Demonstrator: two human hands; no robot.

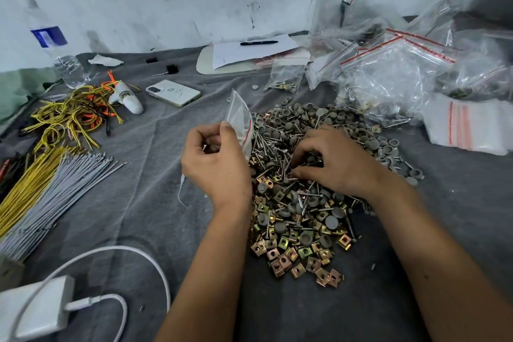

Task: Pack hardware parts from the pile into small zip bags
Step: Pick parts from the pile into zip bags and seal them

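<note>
A pile of hardware parts (302, 203) lies on the grey cloth: grey caps, long screws and brass square clip nuts. My left hand (215, 158) pinches a small clear zip bag (241, 122) with a red seal line, held upright at the pile's left edge. My right hand (330, 159) reaches into the middle of the pile, fingers curled down around screws; what they grip is hidden among the parts.
Filled and empty zip bags (394, 69) heap at the back right, with a flat stack of bags (469, 126) beside them. A phone (173, 93), water bottle (59, 44), wire bundles (72, 116), cable ties (47, 191), charger (36, 311) and paper with pen (249, 50) lie left and behind.
</note>
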